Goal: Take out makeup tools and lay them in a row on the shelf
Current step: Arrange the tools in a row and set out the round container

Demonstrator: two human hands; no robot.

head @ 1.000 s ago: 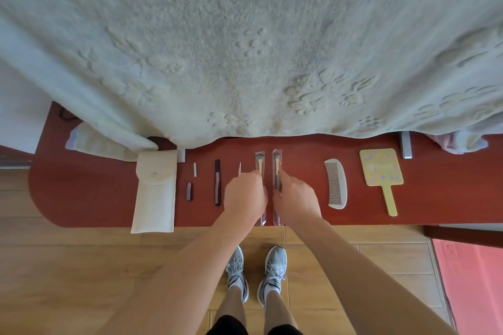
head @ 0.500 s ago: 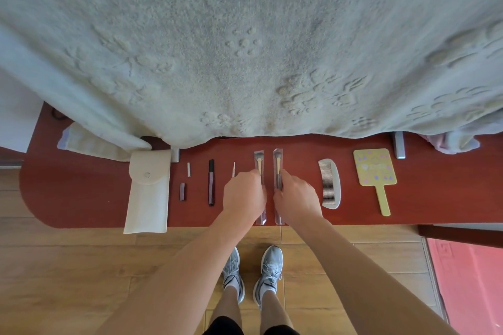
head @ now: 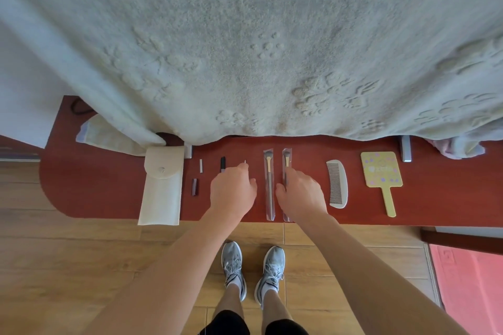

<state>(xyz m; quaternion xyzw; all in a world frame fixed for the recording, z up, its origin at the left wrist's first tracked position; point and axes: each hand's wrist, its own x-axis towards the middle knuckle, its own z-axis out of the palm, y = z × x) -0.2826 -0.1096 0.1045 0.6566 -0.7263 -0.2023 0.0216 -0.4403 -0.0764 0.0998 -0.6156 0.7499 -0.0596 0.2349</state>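
Left hand (head: 233, 190): curled around a thin pointed tool (head: 245, 162).
Right hand (head: 298, 196): pinching a sleeved brush (head: 286, 158).
Shelf (head: 435, 198): red-brown.

We are in a home bedroom: beyond our fingers (head: 246, 171) a fleecy paw-print blanket (head: 245, 49) drapes off a bed onto a red wooden shelf (head: 435, 198). A comb (head: 337, 183) and hand mirror (head: 381, 174) lie right of them, with wood flooring (head: 68, 266) below.

Bright, soft, even daylight with faint shadows, sharp focus throughout, and wide-angle bending toward the edges.
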